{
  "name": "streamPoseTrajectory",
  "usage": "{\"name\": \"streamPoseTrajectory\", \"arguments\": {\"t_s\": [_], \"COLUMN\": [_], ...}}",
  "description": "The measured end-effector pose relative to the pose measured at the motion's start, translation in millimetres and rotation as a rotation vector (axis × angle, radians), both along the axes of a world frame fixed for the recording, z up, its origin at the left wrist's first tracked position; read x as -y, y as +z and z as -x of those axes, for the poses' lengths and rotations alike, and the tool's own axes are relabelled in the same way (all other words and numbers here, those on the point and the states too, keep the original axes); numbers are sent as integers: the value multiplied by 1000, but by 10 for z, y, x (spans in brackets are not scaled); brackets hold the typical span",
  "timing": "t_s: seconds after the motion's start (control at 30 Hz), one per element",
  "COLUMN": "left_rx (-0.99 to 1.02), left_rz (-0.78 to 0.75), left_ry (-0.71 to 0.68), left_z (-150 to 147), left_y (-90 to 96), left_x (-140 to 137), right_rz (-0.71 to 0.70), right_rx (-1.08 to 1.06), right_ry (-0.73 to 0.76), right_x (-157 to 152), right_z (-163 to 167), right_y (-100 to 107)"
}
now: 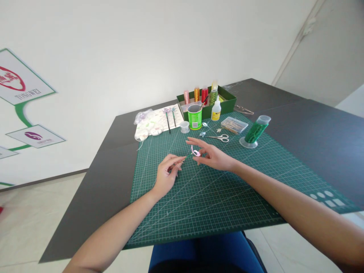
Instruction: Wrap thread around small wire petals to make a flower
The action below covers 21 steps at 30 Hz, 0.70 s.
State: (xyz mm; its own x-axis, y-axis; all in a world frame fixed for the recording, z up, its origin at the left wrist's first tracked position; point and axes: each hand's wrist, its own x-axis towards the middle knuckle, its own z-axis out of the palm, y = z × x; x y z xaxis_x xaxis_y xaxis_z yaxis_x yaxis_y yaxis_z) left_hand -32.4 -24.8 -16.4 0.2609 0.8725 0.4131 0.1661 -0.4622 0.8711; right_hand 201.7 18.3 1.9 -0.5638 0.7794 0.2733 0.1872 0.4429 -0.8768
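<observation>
My left hand [168,172] is closed, with its fingertips pinching the thin green stem [188,156] of a small artificial flower. Pink petals [196,152] top that stem and point toward my right hand. Around the petals, my right hand [212,155] has its fingers spread, the index finger stretched out above and the thumb below. Whether a fingertip touches a petal is hard to make out. Both hands are over the green cutting mat [176,212]. Just beyond them lie white-handled scissors [223,138] and a small pale blue petal piece [202,134].
Behind stand a green tin [195,118], a glue bottle [216,110] and a green box [231,101] holding thread spools. To the right are a clear case [234,125] and a green thread spool [255,132]. Plastic bags [146,125] and finished stems [168,122] lie at back left.
</observation>
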Motion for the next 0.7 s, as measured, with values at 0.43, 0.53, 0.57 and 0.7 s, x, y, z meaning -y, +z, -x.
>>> {"name": "streamPoseTrajectory", "arguments": {"t_s": [0.43,0.53,0.57,0.7], "left_rx": [5,6,8,19], "left_rz": [21,18,19,25], "left_ry": [49,56,60,82], "left_z": [-5,-1,1,8], "left_y": [6,1,0,-5], "left_x": [-10,-14,-16,-24], "right_rz": [205,173,167,153], "right_rx": [1,-49,-61,-71], "right_ry": [99,75,76,95], "right_x": [64,54,52,58], "right_z": [101,95,92,78], "right_y": [-68,-62,-57,-20]}}
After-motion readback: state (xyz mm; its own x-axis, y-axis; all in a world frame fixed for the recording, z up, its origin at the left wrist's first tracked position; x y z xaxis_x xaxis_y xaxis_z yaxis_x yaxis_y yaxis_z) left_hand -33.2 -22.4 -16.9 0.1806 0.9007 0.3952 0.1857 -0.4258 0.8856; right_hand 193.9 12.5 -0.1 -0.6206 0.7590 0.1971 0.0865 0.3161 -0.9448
